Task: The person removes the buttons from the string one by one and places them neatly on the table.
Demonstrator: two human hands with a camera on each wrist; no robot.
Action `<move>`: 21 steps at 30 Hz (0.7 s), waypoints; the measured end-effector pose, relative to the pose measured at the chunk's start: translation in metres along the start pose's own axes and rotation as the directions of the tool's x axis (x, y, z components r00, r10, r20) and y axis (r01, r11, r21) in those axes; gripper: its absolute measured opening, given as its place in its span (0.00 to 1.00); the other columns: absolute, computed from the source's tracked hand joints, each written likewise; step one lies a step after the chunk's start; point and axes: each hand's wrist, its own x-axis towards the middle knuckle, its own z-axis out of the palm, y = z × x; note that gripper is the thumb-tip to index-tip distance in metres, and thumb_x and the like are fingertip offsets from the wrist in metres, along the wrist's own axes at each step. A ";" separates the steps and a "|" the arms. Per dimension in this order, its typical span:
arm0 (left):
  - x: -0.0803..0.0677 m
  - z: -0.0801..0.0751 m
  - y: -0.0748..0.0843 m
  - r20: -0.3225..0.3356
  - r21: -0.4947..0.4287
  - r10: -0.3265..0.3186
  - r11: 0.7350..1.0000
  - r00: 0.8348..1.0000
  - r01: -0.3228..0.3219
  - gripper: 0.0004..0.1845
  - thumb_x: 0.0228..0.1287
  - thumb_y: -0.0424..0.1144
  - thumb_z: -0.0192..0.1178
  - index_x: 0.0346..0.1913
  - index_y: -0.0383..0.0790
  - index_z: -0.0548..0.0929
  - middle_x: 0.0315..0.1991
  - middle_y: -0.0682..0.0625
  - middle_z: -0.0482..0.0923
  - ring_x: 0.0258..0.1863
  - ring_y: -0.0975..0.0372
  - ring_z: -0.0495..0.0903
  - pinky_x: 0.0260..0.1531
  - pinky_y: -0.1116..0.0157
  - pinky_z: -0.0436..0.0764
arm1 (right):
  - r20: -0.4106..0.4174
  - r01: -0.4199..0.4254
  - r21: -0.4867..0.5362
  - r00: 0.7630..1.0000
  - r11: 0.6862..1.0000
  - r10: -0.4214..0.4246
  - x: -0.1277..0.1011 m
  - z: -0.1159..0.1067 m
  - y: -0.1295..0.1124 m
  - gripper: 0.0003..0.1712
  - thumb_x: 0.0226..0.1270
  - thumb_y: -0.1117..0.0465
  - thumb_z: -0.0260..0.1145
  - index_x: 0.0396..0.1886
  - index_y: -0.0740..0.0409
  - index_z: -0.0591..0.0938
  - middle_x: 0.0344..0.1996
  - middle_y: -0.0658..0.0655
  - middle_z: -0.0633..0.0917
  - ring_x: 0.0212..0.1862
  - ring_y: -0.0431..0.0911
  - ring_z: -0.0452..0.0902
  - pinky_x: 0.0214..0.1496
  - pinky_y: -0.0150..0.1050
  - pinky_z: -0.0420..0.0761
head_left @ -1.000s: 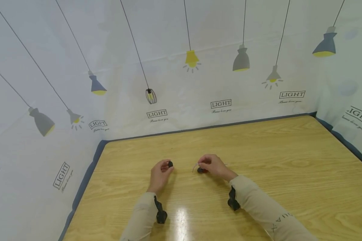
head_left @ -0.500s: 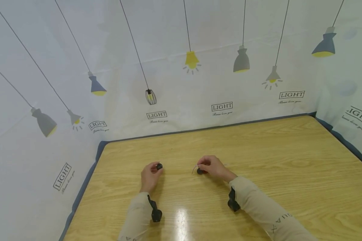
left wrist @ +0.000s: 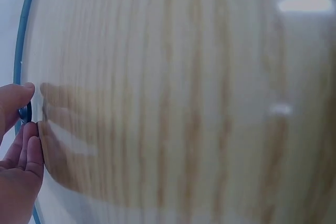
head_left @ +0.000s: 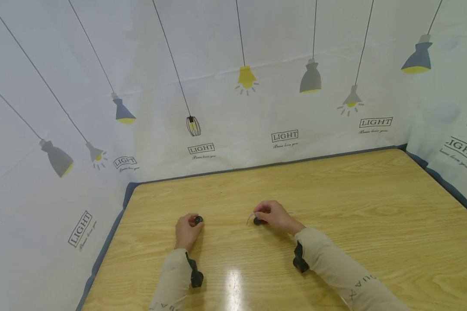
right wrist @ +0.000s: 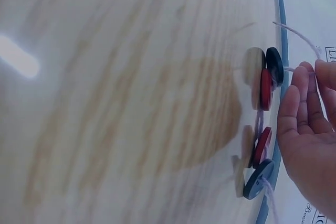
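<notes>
My left hand pinches a round black button between thumb and fingers, low over the table on the left. In the left wrist view the button is seen nearly edge-on at the fingertips. To its right, my right hand pinches a thin pale string near one end, whose loose tip curves away past the fingers. Strung along it are a black button, a red button, another red button and a dark grey-blue button. The head view shows only a dark button beside the right fingertips.
Both hands work over a wood-grain table with a glossy light reflection near its front. A white cloth backdrop printed with lamps stands behind and at the sides. Each wrist carries a black camera mount.
My left hand has moved left and slightly toward me with the black button, away from the right hand. The right hand stays nearly still, holding the string.
</notes>
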 end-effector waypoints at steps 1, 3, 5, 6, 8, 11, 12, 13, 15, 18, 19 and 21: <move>0.000 0.000 -0.001 -0.001 0.006 0.004 1.000 1.000 -0.004 0.15 0.49 0.29 0.63 0.41 0.27 0.78 0.34 0.38 0.76 0.32 0.52 0.75 0.34 0.57 0.74 | 0.000 0.000 -0.004 1.000 1.000 0.000 0.000 0.000 0.000 0.07 0.61 0.67 0.58 0.35 0.67 0.78 0.31 0.60 0.80 0.32 0.52 0.77 0.32 0.42 0.78; -0.001 -0.001 -0.002 0.003 0.022 0.017 1.000 1.000 -0.017 0.14 0.49 0.29 0.63 0.41 0.26 0.79 0.34 0.37 0.76 0.32 0.52 0.75 0.34 0.57 0.74 | -0.001 -0.005 -0.005 1.000 1.000 0.005 0.000 0.000 -0.001 0.06 0.61 0.67 0.58 0.35 0.67 0.78 0.31 0.59 0.80 0.32 0.52 0.77 0.32 0.42 0.78; -0.002 -0.002 -0.002 0.014 0.032 0.022 0.999 1.000 -0.022 0.14 0.49 0.29 0.63 0.41 0.26 0.79 0.34 0.37 0.76 0.32 0.52 0.75 0.34 0.58 0.74 | -0.005 -0.011 -0.015 1.000 1.000 0.011 0.002 0.001 0.003 0.05 0.61 0.66 0.59 0.34 0.65 0.78 0.31 0.57 0.80 0.32 0.49 0.77 0.31 0.39 0.78; -0.003 -0.003 -0.003 0.020 0.036 0.023 0.999 1.000 -0.024 0.14 0.49 0.29 0.63 0.41 0.26 0.79 0.34 0.37 0.76 0.32 0.53 0.75 0.34 0.58 0.74 | -0.005 -0.009 -0.021 1.000 1.000 0.009 0.003 0.001 0.003 0.05 0.61 0.66 0.59 0.34 0.65 0.78 0.31 0.56 0.80 0.32 0.49 0.76 0.31 0.39 0.77; -0.004 -0.005 -0.003 0.033 0.042 0.025 0.999 0.999 -0.026 0.15 0.50 0.29 0.62 0.42 0.25 0.78 0.35 0.37 0.75 0.32 0.52 0.75 0.34 0.58 0.74 | -0.006 -0.009 -0.030 1.000 1.000 0.009 0.003 0.001 0.004 0.05 0.61 0.66 0.59 0.34 0.65 0.78 0.31 0.57 0.80 0.31 0.48 0.76 0.31 0.38 0.77; -0.005 -0.008 -0.003 0.054 0.038 0.022 0.999 0.998 -0.024 0.15 0.51 0.29 0.61 0.43 0.25 0.78 0.35 0.37 0.74 0.33 0.52 0.74 0.35 0.57 0.74 | -0.010 -0.016 -0.034 1.000 0.999 0.016 0.004 0.001 0.004 0.05 0.61 0.67 0.58 0.34 0.65 0.79 0.31 0.57 0.80 0.31 0.47 0.76 0.30 0.38 0.77; -0.005 -0.010 -0.003 0.062 0.037 0.023 0.999 0.998 -0.026 0.15 0.51 0.28 0.61 0.43 0.25 0.78 0.35 0.37 0.74 0.33 0.52 0.74 0.35 0.57 0.74 | -0.011 -0.019 -0.033 1.000 0.999 0.019 0.004 0.001 0.004 0.05 0.61 0.66 0.58 0.34 0.64 0.79 0.31 0.58 0.80 0.31 0.48 0.76 0.30 0.38 0.77; -0.005 -0.011 -0.003 0.070 0.036 0.023 0.999 0.997 -0.026 0.15 0.52 0.28 0.61 0.43 0.25 0.77 0.35 0.37 0.74 0.34 0.52 0.74 0.35 0.57 0.74 | -0.010 -0.020 -0.032 1.000 0.999 0.020 0.004 0.001 0.004 0.05 0.61 0.66 0.58 0.34 0.65 0.78 0.30 0.58 0.80 0.30 0.48 0.76 0.30 0.38 0.77; -0.005 -0.012 -0.002 0.084 0.032 0.014 0.999 0.996 -0.017 0.15 0.52 0.28 0.61 0.43 0.25 0.77 0.36 0.37 0.74 0.34 0.52 0.74 0.36 0.57 0.74 | -0.008 -0.019 -0.033 1.000 0.999 0.019 0.004 0.001 0.003 0.05 0.61 0.66 0.58 0.34 0.65 0.78 0.30 0.59 0.80 0.29 0.48 0.76 0.29 0.38 0.77; -0.005 -0.012 -0.002 0.092 0.031 0.005 0.999 0.996 -0.008 0.14 0.52 0.28 0.61 0.44 0.26 0.78 0.36 0.38 0.73 0.34 0.53 0.73 0.35 0.58 0.74 | -0.002 -0.007 -0.032 1.000 0.999 0.007 0.003 0.000 0.002 0.06 0.61 0.65 0.59 0.34 0.65 0.78 0.31 0.61 0.80 0.29 0.49 0.76 0.28 0.38 0.76; -0.005 -0.011 -0.002 0.090 0.029 0.001 1.000 0.996 -0.004 0.14 0.52 0.28 0.61 0.44 0.27 0.78 0.36 0.38 0.73 0.34 0.53 0.73 0.35 0.58 0.73 | 0.000 0.000 -0.034 1.000 0.999 0.000 0.002 -0.001 0.002 0.07 0.61 0.65 0.59 0.35 0.66 0.78 0.31 0.62 0.80 0.29 0.49 0.76 0.28 0.39 0.76; -0.004 -0.010 -0.003 0.081 0.020 0.001 1.000 0.997 -0.003 0.15 0.52 0.29 0.61 0.44 0.27 0.78 0.35 0.39 0.72 0.33 0.54 0.72 0.34 0.59 0.73 | -0.001 0.007 -0.023 1.000 1.000 -0.008 0.001 -0.001 0.002 0.07 0.61 0.65 0.59 0.35 0.67 0.78 0.31 0.63 0.80 0.29 0.51 0.76 0.28 0.41 0.77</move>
